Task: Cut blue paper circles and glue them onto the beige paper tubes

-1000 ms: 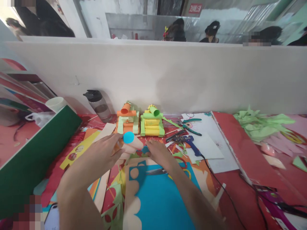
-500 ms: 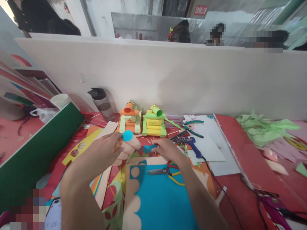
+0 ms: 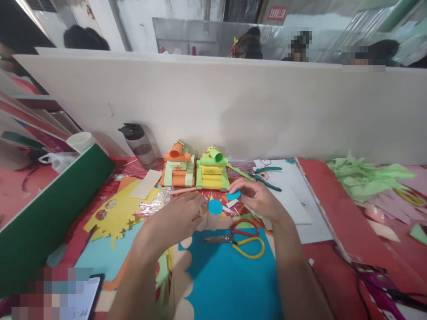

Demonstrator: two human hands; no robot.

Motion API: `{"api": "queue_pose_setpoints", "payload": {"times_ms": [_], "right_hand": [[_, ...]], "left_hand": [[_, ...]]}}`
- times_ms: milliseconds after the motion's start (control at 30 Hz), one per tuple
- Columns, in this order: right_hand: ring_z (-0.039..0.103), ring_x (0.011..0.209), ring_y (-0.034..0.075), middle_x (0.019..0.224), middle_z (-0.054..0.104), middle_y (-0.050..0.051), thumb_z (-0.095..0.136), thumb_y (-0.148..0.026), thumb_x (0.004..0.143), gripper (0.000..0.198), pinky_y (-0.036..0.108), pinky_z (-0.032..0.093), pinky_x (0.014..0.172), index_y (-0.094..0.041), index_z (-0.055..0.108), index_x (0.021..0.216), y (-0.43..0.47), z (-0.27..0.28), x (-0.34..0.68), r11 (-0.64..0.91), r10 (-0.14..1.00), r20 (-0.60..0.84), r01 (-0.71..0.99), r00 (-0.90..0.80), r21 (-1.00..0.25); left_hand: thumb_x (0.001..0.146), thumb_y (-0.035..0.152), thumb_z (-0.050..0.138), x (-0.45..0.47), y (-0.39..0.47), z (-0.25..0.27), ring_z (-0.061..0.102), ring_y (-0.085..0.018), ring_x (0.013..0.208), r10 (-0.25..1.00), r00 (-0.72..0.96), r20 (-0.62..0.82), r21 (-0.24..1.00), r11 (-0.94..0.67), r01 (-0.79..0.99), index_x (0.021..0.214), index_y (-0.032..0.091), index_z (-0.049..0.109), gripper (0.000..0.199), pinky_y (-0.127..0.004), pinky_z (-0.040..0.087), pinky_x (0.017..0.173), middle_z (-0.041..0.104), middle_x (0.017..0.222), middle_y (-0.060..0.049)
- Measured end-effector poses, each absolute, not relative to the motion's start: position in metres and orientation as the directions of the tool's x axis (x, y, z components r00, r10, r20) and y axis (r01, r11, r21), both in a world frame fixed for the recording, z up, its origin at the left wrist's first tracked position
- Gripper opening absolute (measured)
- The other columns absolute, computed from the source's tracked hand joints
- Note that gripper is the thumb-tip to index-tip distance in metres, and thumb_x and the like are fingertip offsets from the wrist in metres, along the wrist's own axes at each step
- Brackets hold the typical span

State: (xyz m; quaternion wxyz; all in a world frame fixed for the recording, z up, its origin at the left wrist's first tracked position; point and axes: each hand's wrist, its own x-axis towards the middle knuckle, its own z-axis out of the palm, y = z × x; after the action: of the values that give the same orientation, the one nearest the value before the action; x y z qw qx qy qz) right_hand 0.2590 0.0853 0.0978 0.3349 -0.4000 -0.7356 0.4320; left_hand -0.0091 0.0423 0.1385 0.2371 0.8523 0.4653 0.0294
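Observation:
My left hand [image 3: 176, 218] is closed around a small peach paper tube [image 3: 213, 221], with a blue round [image 3: 215, 207] at the end facing me. To its right, my right hand [image 3: 262, 202] pinches a loose blue paper disc [image 3: 233, 195] between thumb and fingers. Below the hands, scissors [image 3: 233, 240] with one red and one yellow handle lie on a blue paper sheet [image 3: 230, 280]. Scalloped peach paper [image 3: 182, 284] shows along that sheet's left edge. Small paper scraps are strewn beneath the right fingers.
Two rolled-paper models, one orange [image 3: 178, 166] and one yellow-green [image 3: 212, 171], stand behind the hands. A water bottle [image 3: 138, 144] is further left. Teal-handled pliers [image 3: 267, 171] rest on white paper. A green board [image 3: 60, 191] borders the left; a white partition [image 3: 187, 98] rises behind.
Both hands have moved right, the left carrying the paper tube. A blue disc now shows flat in my right fingers. The peach strip lies on the yellow paper, and the glue gun is hidden.

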Motion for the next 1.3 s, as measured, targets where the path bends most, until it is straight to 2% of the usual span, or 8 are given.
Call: {"api": "queue_pose_setpoints", "payload": {"times_ms": [167,333,467,600,733,867,1167,1300], "right_hand": [[0.065,0.104,0.023,0.107,0.069,0.007,0.067,-0.023,0.090,0.008,0.033,0.052,0.084,-0.023,0.074,0.092,0.082,0.105,0.259,0.357,0.854,0.223,0.219,-0.469,-0.908],[0.066,0.104,0.024,0.112,0.068,0.009,0.068,-0.029,0.090,0.010,0.034,0.054,0.084,-0.021,0.074,0.094,0.081,0.102,0.255,0.298,0.833,0.143,0.215,-0.534,-0.930],[0.067,0.101,0.022,0.113,0.069,0.009,0.070,-0.031,0.088,0.011,0.033,0.054,0.084,-0.021,0.073,0.093,0.082,0.099,0.252,0.268,0.809,0.099,0.214,-0.580,-0.939],[0.067,0.102,0.023,0.110,0.070,0.008,0.070,-0.031,0.088,0.013,0.033,0.054,0.084,-0.021,0.073,0.095,0.084,0.100,0.252,0.268,0.801,0.072,0.248,-0.594,-0.931],[0.067,0.098,0.023,0.109,0.070,0.009,0.070,-0.035,0.089,0.017,0.033,0.055,0.080,-0.020,0.073,0.097,0.084,0.100,0.255,0.241,0.805,0.036,0.271,-0.592,-0.932],[0.067,0.099,0.023,0.111,0.070,0.009,0.070,-0.038,0.089,0.019,0.033,0.054,0.082,-0.021,0.074,0.098,0.083,0.098,0.259,0.243,0.816,0.034,0.290,-0.577,-0.926],[0.066,0.103,0.024,0.111,0.070,0.009,0.069,-0.037,0.090,0.019,0.036,0.054,0.087,-0.021,0.074,0.100,0.082,0.103,0.256,0.242,0.835,0.048,0.288,-0.548,-0.926],[0.066,0.103,0.024,0.110,0.070,0.009,0.069,-0.038,0.089,0.020,0.035,0.055,0.086,-0.020,0.074,0.097,0.083,0.102,0.253,0.267,0.840,0.086,0.270,-0.536,-0.925]], "left_hand": [[0.091,0.011,0.042,0.009,0.046,0.129,0.060,-0.023,0.103,0.808,0.579,-0.110,0.428,-0.488,0.761,0.105,0.020,0.058,0.023,-0.032,0.044,0.077,0.064,0.109,-0.007],[0.092,0.013,0.047,0.011,0.048,0.132,0.059,-0.022,0.099,0.807,0.585,-0.078,0.444,-0.498,0.745,0.104,0.021,0.059,0.019,-0.032,0.043,0.076,0.064,0.103,-0.005],[0.095,0.023,0.053,0.007,0.047,0.134,0.060,-0.023,0.105,0.813,0.580,-0.061,0.460,-0.493,0.739,0.115,0.022,0.059,0.021,-0.033,0.045,0.081,0.065,0.112,-0.005],[0.099,0.042,0.051,0.005,0.049,0.137,0.063,-0.024,0.104,0.854,0.515,0.070,0.444,-0.489,0.751,0.113,0.024,0.062,0.026,-0.033,0.045,0.079,0.069,0.113,-0.004],[0.101,0.037,0.048,0.002,0.050,0.143,0.064,-0.018,0.082,0.891,0.371,0.262,0.450,-0.453,0.770,0.094,0.023,0.065,0.023,-0.028,0.042,0.069,0.072,0.093,-0.001],[0.102,0.033,0.045,-0.004,0.049,0.146,0.064,-0.015,0.075,0.900,0.208,0.383,0.510,-0.393,0.765,0.092,0.023,0.066,0.026,-0.026,0.041,0.065,0.074,0.088,0.000],[0.096,0.044,0.053,-0.007,0.050,0.146,0.069,-0.019,0.077,0.952,0.136,0.276,0.486,-0.260,0.834,0.086,0.026,0.077,0.031,-0.027,0.044,0.067,0.079,0.088,0.000],[0.099,0.044,0.047,-0.003,0.051,0.145,0.067,-0.019,0.077,0.957,0.205,0.205,0.483,-0.281,0.829,0.089,0.025,0.076,0.036,-0.028,0.043,0.067,0.078,0.086,-0.001]]}}
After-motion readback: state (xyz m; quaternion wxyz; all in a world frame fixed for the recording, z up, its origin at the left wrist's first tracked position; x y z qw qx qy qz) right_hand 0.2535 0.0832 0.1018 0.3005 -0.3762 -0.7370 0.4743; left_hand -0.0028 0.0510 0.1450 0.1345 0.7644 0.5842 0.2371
